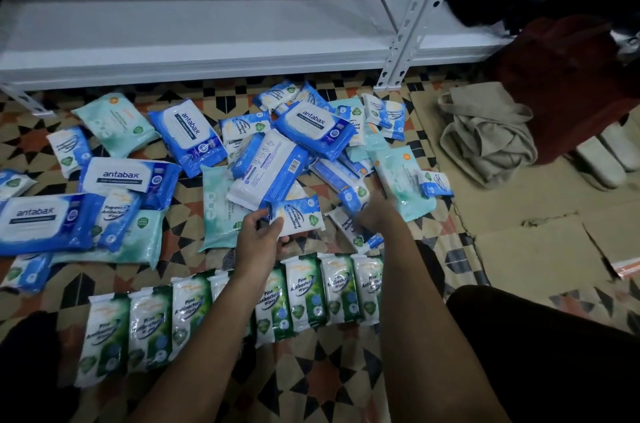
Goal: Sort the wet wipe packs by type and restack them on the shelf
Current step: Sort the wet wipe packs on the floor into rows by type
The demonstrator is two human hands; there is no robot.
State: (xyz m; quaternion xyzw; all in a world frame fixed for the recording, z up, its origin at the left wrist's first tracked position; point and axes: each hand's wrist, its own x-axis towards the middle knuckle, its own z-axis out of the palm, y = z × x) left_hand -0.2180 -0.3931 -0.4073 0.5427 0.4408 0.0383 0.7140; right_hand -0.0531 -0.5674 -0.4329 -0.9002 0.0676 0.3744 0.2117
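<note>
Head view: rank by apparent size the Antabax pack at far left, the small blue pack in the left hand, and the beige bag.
1. Beige bag or Antabax pack: alike, and the pack lies nearer.
2. Small blue pack in the left hand: clearly smallest.

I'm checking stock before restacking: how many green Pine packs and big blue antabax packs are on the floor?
Green-and-white plastic Pine wipe packs, near row: 8 visible
Large blue plastic antabax wipe packs: 5
Total: 13
</note>
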